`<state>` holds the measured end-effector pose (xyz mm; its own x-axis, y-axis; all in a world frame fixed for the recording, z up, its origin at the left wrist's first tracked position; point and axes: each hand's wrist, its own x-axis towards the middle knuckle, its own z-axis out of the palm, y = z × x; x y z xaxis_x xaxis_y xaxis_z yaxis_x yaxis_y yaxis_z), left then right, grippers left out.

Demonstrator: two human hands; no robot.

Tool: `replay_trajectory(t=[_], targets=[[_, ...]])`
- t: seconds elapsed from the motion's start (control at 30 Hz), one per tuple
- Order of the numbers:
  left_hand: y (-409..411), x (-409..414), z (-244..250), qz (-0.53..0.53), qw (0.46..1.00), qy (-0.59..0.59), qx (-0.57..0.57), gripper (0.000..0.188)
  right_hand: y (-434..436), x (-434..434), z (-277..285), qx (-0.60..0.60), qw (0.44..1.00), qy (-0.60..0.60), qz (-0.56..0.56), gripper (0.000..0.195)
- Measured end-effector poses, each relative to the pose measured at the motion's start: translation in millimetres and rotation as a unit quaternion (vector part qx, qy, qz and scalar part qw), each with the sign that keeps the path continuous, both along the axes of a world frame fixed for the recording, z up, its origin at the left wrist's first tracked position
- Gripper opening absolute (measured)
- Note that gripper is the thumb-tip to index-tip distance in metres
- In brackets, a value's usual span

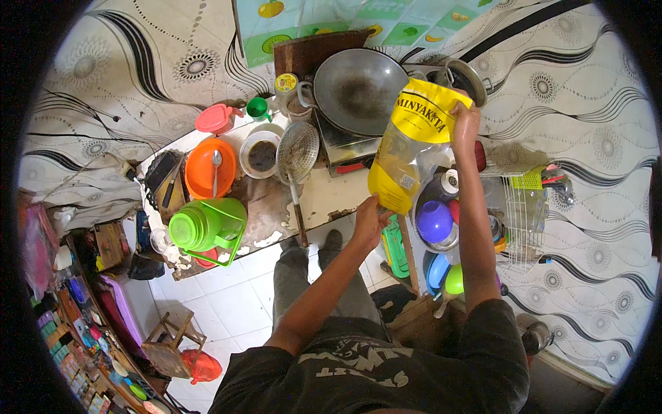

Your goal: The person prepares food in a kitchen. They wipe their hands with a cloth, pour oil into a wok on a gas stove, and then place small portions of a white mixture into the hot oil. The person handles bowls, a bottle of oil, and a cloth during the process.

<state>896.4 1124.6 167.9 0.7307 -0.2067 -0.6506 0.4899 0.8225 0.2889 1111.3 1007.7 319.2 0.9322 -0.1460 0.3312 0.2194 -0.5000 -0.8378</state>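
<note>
Both hands hold a yellow and clear plastic cooking-oil pouch [408, 147] tilted in front of the stove. My right hand [465, 119] grips its upper right edge, and my left hand [370, 223] pinches the bottom corner. Some yellowish liquid seems to show through the clear part, though how much I cannot tell. Behind the pouch a metal wok [357, 85] sits on a gas stove [344, 150]; the wok's inside looks dark at the bottom and I see no oil pooled there. A perforated skimmer [297, 150] lies to the left, its handle reaching past the counter edge.
Left on the counter are a white bowl of dark liquid [261, 155], an orange plate with a spoon [199, 168], a knife [170, 189] and a green jug [207, 227]. Right are a basin of dishes [434, 222] and a wire rack [522, 222]. A wooden stool [173, 341] stands behind left.
</note>
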Motion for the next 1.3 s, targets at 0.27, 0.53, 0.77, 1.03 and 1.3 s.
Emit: replay_trajectory(t=[0.27, 0.53, 0.77, 1.03, 1.3], targets=[[-2.4, 7.5, 12.2, 0.030, 0.999, 0.012, 0.024, 0.027, -2.4, 26.6, -17.3, 0.008, 0.999, 0.007, 0.036, 0.024], [-7.9, 1.5, 27.7, 0.055, 0.998, -0.010, 0.001, 0.026, -8.4, 52.1, -34.7, -0.062, 0.998, 0.016, 0.027, 0.019], [-10.9, -0.2, 25.4, 0.065, 0.998, 0.002, -0.013, 0.026, 13.2, 52.1, -28.1, 0.010, 0.995, 0.085, 0.053, 0.018], [-12.2, -3.2, 37.7, 0.074, 0.997, -0.003, -0.001, 0.027, -27.0, 89.5, -77.7, -0.028, 0.994, 0.084, 0.059, 0.018], [-6.4, 0.8, 56.9, 0.087, 0.996, -0.003, 0.017, 0.027, -6.2, 80.3, -59.7, 0.202, 0.954, 0.213, 0.062, 0.012]])
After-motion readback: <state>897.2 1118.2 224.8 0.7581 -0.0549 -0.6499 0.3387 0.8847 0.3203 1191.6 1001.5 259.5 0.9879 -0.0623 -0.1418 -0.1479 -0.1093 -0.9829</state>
